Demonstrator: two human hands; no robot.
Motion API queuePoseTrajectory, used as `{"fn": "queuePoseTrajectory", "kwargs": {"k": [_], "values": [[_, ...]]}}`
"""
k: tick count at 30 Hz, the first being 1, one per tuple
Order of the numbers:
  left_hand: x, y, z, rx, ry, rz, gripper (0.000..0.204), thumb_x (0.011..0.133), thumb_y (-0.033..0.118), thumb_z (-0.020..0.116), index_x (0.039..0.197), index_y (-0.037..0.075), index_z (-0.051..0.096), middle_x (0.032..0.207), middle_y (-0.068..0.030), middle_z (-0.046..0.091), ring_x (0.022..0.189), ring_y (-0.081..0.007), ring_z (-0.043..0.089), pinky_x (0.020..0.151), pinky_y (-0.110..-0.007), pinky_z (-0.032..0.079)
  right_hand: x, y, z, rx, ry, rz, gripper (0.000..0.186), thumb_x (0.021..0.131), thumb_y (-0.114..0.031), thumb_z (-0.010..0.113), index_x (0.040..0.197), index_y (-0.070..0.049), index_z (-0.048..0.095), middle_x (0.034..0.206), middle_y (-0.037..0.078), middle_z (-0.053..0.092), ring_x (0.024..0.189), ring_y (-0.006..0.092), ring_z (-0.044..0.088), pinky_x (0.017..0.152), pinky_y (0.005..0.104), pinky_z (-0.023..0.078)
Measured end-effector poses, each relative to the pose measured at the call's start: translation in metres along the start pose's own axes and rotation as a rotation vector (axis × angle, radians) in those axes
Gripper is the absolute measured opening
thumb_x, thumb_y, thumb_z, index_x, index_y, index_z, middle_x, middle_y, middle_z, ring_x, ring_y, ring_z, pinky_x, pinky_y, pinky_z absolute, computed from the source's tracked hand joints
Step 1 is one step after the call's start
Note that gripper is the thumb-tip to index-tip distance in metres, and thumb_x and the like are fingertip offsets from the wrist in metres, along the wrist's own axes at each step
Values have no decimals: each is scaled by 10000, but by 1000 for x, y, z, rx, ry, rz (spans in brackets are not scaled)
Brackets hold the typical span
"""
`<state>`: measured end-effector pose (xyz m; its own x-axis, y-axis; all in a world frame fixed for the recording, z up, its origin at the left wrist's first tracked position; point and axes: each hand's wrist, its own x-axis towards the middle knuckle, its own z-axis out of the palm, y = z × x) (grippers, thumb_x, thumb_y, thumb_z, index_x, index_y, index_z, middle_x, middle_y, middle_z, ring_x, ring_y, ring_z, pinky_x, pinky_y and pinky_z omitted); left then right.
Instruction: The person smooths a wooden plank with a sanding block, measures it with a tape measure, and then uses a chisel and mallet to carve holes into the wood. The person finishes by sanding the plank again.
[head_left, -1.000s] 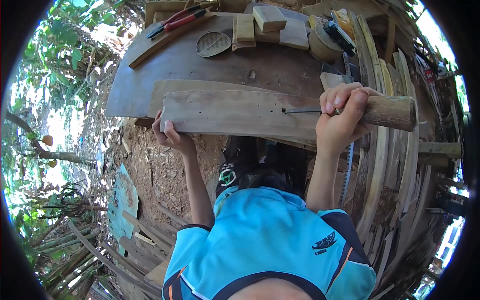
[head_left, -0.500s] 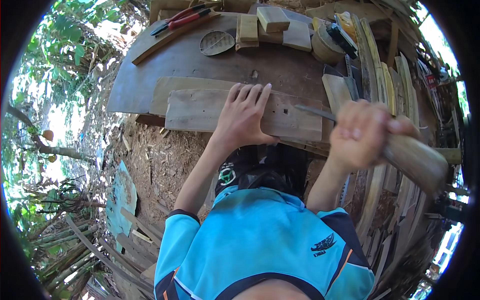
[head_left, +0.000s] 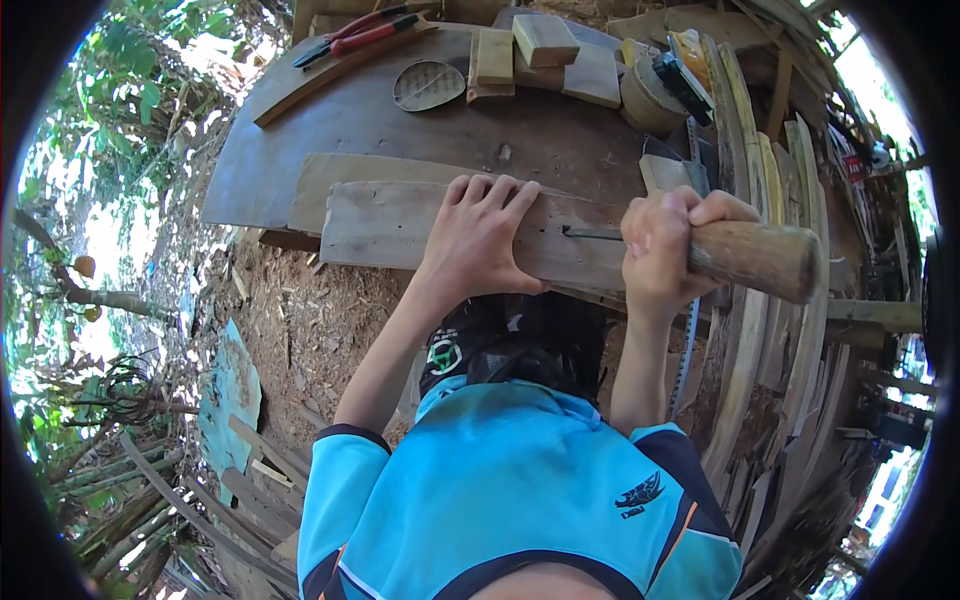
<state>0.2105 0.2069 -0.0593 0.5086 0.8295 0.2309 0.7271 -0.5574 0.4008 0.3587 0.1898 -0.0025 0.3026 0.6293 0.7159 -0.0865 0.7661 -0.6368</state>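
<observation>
Across the bench lies a flat wooden board [head_left: 385, 222], resting on another thin board [head_left: 318, 180] that shows along its far side. My left hand [head_left: 478, 232] spans the upper board, fingertips at its far edge and thumb at the near edge, gripping it. In my right hand [head_left: 660, 245] is a chisel with a thick wooden handle [head_left: 765, 258]; my fingers are wrapped round it where handle meets blade. The narrow metal blade [head_left: 598, 235] points left, and its tip is at a small square hole in the board. How deep the tip sits is hidden.
On the brown bench [head_left: 260, 170] are red-handled pliers [head_left: 365, 35] on a wood strip, an oval disc [head_left: 428, 86] and several wood blocks [head_left: 545, 42]. A round container [head_left: 648, 95] stands far right. Long wood strips [head_left: 745, 370] line the right side; wood chips cover the ground.
My right hand has moved left with the chisel, bringing its tip from above the board to the hole. The handle has swung up to nearly level. My left hand stays on the board.
</observation>
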Motion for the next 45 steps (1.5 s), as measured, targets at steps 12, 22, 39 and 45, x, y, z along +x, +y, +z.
{"fn": "queuePoseTrajectory", "kwargs": {"k": [12, 22, 39, 45], "values": [[1, -4, 0, -16, 26, 0, 883, 439, 462, 723, 1179, 74, 439, 1094, -91, 479, 1046, -280, 423, 948, -401, 274, 8, -25, 14, 139, 141, 26, 277, 722, 93, 439, 849, -114, 306, 581, 36, 393, 398, 90, 371, 364, 212, 321], [0, -2, 0, -14, 14, -16, 881, 434, 454, 723, 1181, 83, 439, 1081, -93, 481, 1054, -274, 419, 959, -396, 264, 11, -14, 1, 233, -6, 11, 250, 772, 98, 478, 920, -77, 378, 742, 54, 458, 481, 99, 421, 420, 241, 377], [0, 1, -1, 34, 13, 5, 924, 445, 507, 726, 1201, 66, 428, 1083, -100, 480, 1071, -270, 414, 950, -393, 271, -101, -17, -25, -379, -662, -467, 282, 618, 30, 645, 726, -87, 412, 654, 38, 481, 553, 186, 498, 539, 322, 431], [-1, -1, 0, 44, 4, 4, 929, 445, 515, 726, 1202, 66, 429, 1082, -98, 481, 1063, -268, 427, 949, -391, 270, -69, -40, -21, -220, -353, -312, 216, 666, 50, 605, 747, -49, 430, 685, 62, 514, 553, 180, 506, 495, 311, 432]]}}
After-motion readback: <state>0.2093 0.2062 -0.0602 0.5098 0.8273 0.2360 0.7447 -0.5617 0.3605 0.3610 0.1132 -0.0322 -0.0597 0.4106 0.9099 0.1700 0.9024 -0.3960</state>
